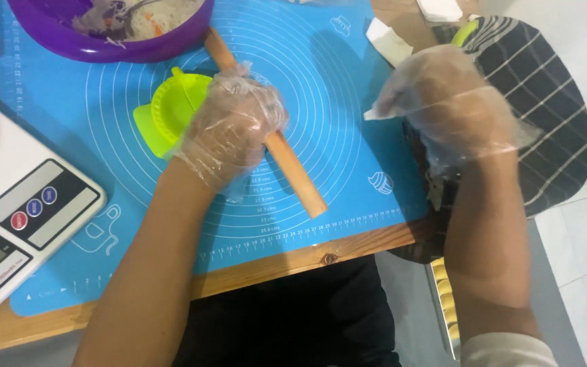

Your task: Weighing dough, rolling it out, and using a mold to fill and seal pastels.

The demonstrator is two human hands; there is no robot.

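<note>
At the far left of the frame a white kitchen scale [15, 224] sits partly on the blue silicone pastry mat [334, 102], which covers most of the wooden table [293, 261]. In the upper left a purple bowl [103, 44] holds a shredded filling.

Just right of that, the left hand [236, 126], in a loose clear plastic glove, is closed around a wooden rolling pin [287, 163]. The pin runs on a slant from under the bowl's rim at the upper centre down to the lower centre of the mat. The fist wraps it near the middle, so one end sticks out above the knuckles and a longer stretch shows below them. It looks like a stiff, light, smooth dowel; gripped mid-length it should balance well, though the slack glove may slide on bare wood. Beside and partly under the hand, on its left, lies a lime-green dumpling press [164, 112], touching the mat.

On the right, the right hand [446, 109], also gloved, hovers off the mat's right edge above a dark striped round seat [545, 122]. Its fingers are curled, and a small white scrap pokes out at their left side; whether the hand pinches it or it is only a fold of glove, I cannot tell. White paper pieces [388, 41] lie near the upper right of the mat.
</note>
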